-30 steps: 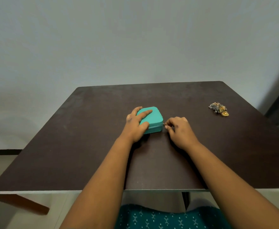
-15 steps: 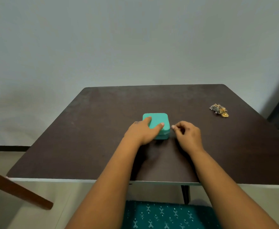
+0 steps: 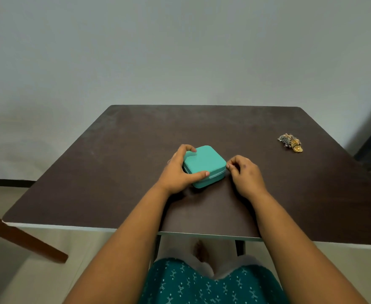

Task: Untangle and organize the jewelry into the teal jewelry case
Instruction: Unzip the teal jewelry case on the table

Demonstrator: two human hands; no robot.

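- Fingers of our left hand [image 3: 178, 172] curl round the closed case [image 3: 205, 165]
- our right hand [image 3: 244, 174] pinches at its corner, zipper pull too small to tell
- jewelry [image 3: 290, 142] sits well apart on the counter [image 3: 114, 172]

Closed teal jewelry case [image 3: 205, 165] mid-table (rounded square, lying flat), tangled gold-and-silver jewelry [image 3: 290, 143] well apart, far right

jewelry tangle [image 3: 290, 143] too small to resolve, zipper pull hidden

Both hands reach forward — left [image 3: 180, 170] curled wide, right [image 3: 244, 173] pinching.
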